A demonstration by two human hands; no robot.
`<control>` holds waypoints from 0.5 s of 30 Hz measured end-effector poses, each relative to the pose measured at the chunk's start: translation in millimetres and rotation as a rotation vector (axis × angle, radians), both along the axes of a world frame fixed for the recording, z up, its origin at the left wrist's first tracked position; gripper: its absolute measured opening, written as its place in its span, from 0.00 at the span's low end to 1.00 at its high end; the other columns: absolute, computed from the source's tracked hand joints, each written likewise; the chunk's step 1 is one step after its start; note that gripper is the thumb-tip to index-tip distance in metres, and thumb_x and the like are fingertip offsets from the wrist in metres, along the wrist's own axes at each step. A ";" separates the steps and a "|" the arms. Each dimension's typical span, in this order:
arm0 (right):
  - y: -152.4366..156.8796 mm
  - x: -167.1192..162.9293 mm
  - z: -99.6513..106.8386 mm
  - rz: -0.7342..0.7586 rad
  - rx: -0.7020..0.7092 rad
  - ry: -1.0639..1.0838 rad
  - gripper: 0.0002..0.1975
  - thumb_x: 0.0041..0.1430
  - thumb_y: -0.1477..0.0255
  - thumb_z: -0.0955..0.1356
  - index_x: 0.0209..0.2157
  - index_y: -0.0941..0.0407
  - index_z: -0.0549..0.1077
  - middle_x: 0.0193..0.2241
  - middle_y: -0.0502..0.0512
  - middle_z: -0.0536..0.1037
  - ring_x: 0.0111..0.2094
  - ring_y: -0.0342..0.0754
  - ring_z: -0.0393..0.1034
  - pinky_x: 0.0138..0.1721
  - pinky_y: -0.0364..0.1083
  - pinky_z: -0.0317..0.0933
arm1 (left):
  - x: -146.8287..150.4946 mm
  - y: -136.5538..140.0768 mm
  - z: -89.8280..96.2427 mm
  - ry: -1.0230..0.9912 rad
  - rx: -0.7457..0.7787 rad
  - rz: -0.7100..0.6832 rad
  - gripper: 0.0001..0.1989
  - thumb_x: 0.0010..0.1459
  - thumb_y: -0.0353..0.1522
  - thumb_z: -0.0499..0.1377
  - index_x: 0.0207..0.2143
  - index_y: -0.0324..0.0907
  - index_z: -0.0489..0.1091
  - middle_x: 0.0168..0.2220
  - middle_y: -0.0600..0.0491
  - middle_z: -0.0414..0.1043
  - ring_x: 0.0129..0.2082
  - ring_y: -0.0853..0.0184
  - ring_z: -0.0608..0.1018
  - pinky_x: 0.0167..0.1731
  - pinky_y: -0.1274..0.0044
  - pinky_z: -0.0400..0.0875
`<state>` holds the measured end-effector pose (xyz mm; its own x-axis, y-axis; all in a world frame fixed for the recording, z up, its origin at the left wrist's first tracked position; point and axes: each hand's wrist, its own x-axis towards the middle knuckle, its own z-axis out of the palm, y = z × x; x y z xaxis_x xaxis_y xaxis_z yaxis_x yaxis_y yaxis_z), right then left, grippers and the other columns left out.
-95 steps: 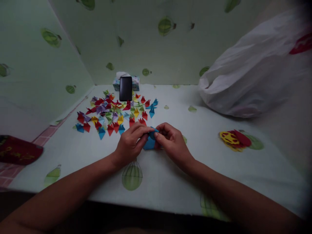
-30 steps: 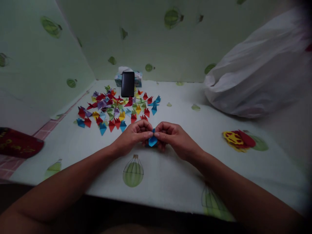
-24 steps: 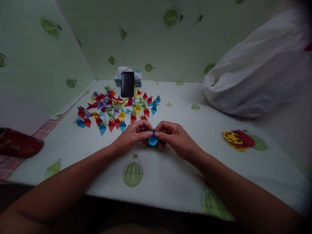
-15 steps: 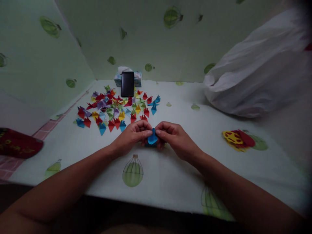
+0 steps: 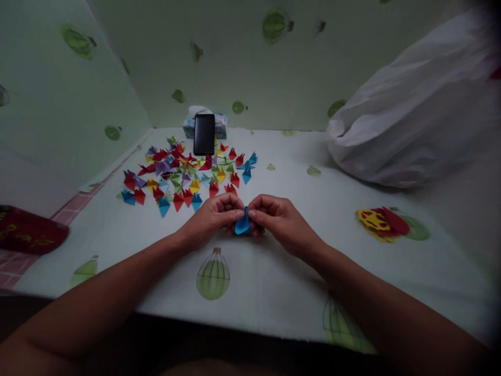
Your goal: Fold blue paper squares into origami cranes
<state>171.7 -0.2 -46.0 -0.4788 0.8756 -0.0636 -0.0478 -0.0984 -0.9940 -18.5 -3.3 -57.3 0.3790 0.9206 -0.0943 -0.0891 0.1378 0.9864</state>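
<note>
Blue paper [image 5: 242,225] has tilted between both hands [image 5: 214,216] [image 5: 277,216].

Balloon-print table [image 5: 274,292] | multicoloured folded papers [image 5: 187,180], left | tissue box [image 5: 189,129], back | white bag [image 5: 407,115], right | red-yellow pieces [image 5: 373,220], right

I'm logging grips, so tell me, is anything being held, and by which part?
The blue paper, pinched near its narrow upper end by the left hand and the right hand; its wider lower part shows below the grip.
</note>
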 end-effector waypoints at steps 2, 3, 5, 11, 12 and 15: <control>-0.4 -0.2 0.9 -0.008 0.017 -0.033 0.09 0.55 0.66 0.71 0.29 0.57 0.70 0.20 0.47 0.72 0.20 0.40 0.66 0.23 0.42 0.62 | 0.2 -0.1 0.6 0.005 0.017 -0.003 0.12 0.54 0.35 0.67 0.34 0.39 0.69 0.25 0.58 0.69 0.21 0.76 0.69 0.22 0.82 0.62; -0.7 -0.3 1.3 -0.015 0.029 -0.052 0.09 0.55 0.66 0.70 0.29 0.57 0.70 0.20 0.47 0.72 0.20 0.40 0.65 0.23 0.42 0.62 | 0.4 -0.1 0.8 0.009 0.025 -0.006 0.12 0.55 0.35 0.67 0.33 0.39 0.68 0.24 0.58 0.69 0.21 0.76 0.69 0.22 0.82 0.62; -1.4 -0.6 1.9 -0.029 0.061 -0.092 0.08 0.54 0.66 0.70 0.29 0.57 0.70 0.20 0.47 0.71 0.21 0.41 0.65 0.23 0.42 0.61 | 0.7 -0.1 1.1 0.021 0.042 -0.005 0.12 0.55 0.36 0.67 0.33 0.38 0.68 0.24 0.58 0.69 0.20 0.76 0.69 0.21 0.82 0.63; -1.8 -0.9 1.1 -0.072 0.215 -0.228 0.08 0.55 0.67 0.68 0.27 0.57 0.70 0.20 0.48 0.71 0.21 0.42 0.63 0.24 0.44 0.58 | 1.8 -0.9 2.8 0.069 0.048 0.000 0.12 0.54 0.36 0.66 0.33 0.38 0.67 0.23 0.59 0.68 0.20 0.76 0.69 0.20 0.82 0.63; -1.7 -0.9 0.9 -0.080 0.238 -0.249 0.07 0.55 0.68 0.67 0.27 0.57 0.71 0.20 0.49 0.71 0.22 0.43 0.63 0.24 0.44 0.57 | 1.9 -1.3 3.3 0.077 0.046 -0.001 0.12 0.54 0.36 0.66 0.33 0.38 0.67 0.23 0.59 0.68 0.20 0.76 0.69 0.20 0.82 0.63; -1.4 -0.8 0.1 -0.093 0.303 -0.297 0.07 0.55 0.69 0.67 0.27 0.57 0.71 0.21 0.50 0.72 0.23 0.43 0.64 0.26 0.44 0.57 | 2.0 -2.4 4.6 0.100 0.048 -0.001 0.12 0.55 0.35 0.66 0.34 0.38 0.67 0.24 0.59 0.68 0.20 0.76 0.69 0.21 0.82 0.64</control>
<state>170.9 -1.6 -45.9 -0.3962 0.9147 0.0794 0.2500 0.1907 -0.9493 -16.5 -5.7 -52.8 0.3707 0.9246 -0.0881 0.0106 0.0907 0.9958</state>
